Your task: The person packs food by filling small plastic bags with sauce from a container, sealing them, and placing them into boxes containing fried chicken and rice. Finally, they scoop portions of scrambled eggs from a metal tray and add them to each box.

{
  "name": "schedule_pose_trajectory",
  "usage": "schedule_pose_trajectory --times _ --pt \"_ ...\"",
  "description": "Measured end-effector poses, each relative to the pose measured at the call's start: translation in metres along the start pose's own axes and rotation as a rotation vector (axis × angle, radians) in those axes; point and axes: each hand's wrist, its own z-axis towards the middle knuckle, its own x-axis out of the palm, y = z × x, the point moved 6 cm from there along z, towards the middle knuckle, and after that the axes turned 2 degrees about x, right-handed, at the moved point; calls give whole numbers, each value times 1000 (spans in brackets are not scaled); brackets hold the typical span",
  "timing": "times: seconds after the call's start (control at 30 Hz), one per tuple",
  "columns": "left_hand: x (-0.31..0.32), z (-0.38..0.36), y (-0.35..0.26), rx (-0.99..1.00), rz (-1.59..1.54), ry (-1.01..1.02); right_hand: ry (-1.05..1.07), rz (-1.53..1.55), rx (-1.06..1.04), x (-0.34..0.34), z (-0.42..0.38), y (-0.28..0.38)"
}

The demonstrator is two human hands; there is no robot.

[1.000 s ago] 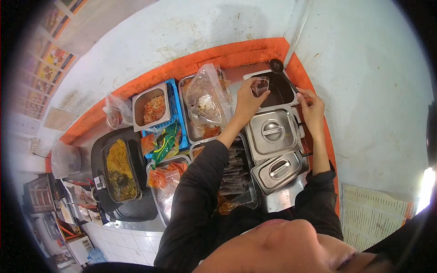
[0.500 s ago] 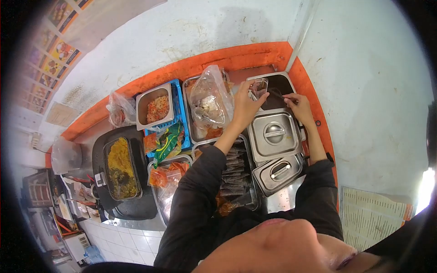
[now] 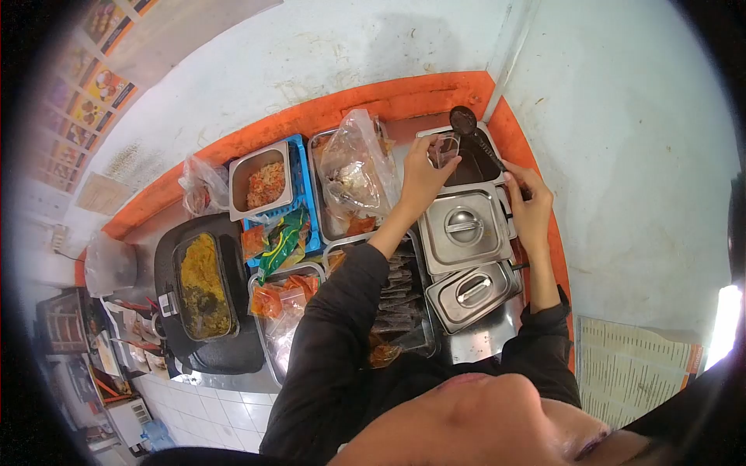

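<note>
My left hand (image 3: 420, 180) is closed around a small clear plastic cup (image 3: 446, 144), held over the left side of a metal food pan (image 3: 493, 133) with dark contents. In my right hand (image 3: 531, 203), fingers pinch the handle end of a black ladle (image 3: 463, 119). The ladle's round bowl is raised at the pan's far edge, pointing away from me and a little right of the cup. Just nearer than the pan sits a larger steel lid (image 3: 464, 225) with a handle. A smaller steel lid (image 3: 475, 297) lies nearer still, beneath my right forearm's left side.
Trays left of my left arm hold a plastic bag (image 3: 359, 175) and dark packets (image 3: 398, 291). Further left are a metal pan of chopped food (image 3: 266, 185) in a blue basket (image 3: 303, 206), a green packet (image 3: 286, 242) and a yellow food tray (image 3: 206, 283). Walls stand behind and right.
The black ladle has risen from inside the pan, its bowl now showing at the far edge. My right hand has moved nearer to me and slightly right. The cup stays nearly in place.
</note>
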Motion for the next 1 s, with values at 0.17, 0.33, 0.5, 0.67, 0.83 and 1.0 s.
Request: schedule_pose_trajectory --times 0.17,0.33,0.5,0.67,0.83,1.0 --pt "-2 1 -3 0 -26 1 -49 -184 -214 6 -10 2" --pt "-1 1 -3 -37 -80 10 -157 -432 -504 9 -17 0" --pt "-1 0 -2 -21 -38 6 -164 -625 -652 9 -21 4" --pt "0 -1 -2 -34 -59 11 -182 -482 -583 11 -20 3" --pt "2 -5 5 -43 -35 16 -47 171 141 9 0 -26" --pt "-2 -11 1 -12 -50 3 106 -173 72 24 18 -48"
